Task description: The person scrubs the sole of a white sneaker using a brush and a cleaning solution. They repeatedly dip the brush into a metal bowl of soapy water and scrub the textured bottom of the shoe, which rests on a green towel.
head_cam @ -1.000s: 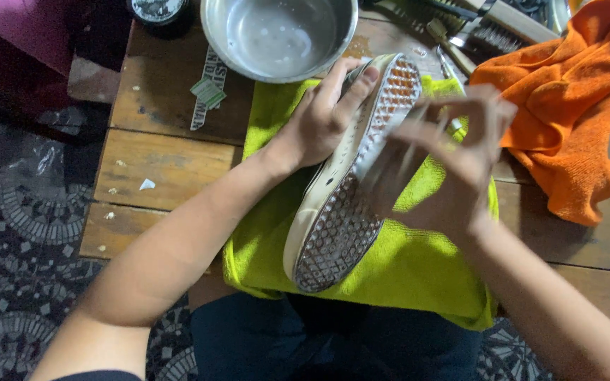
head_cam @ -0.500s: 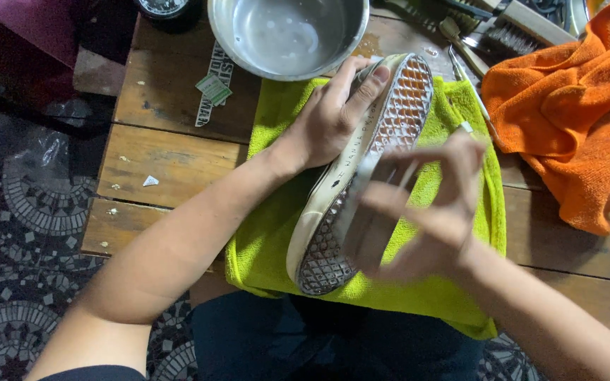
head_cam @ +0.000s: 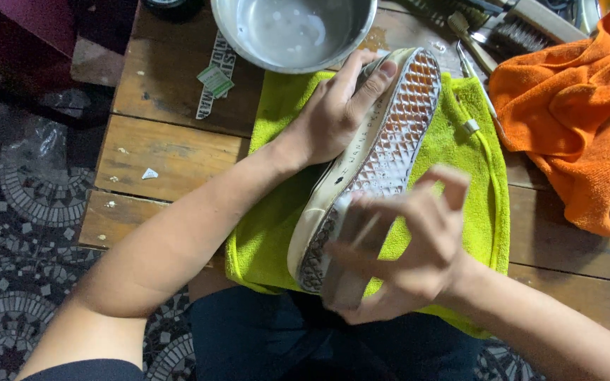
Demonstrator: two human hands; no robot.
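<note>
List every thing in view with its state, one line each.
shoe: sole up, tilted on its side, wet-looking tread
left hand: gripping the shoe's toe end
right hand: blurred, holding a brush on the heel tread
brush: pressed to the sole
green towel: spread flat under the shoe
orange towel: crumpled
metal bowl: upright, shallow cloudy liquid
spare brush: lying unused

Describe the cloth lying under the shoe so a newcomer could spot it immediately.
Start at the wooden table, then find the metal bowl at its far edge. Just below it lies the lime-green towel, spread flat beneath the upturned shoe; the orange cloth beside it is crumpled.
</note>
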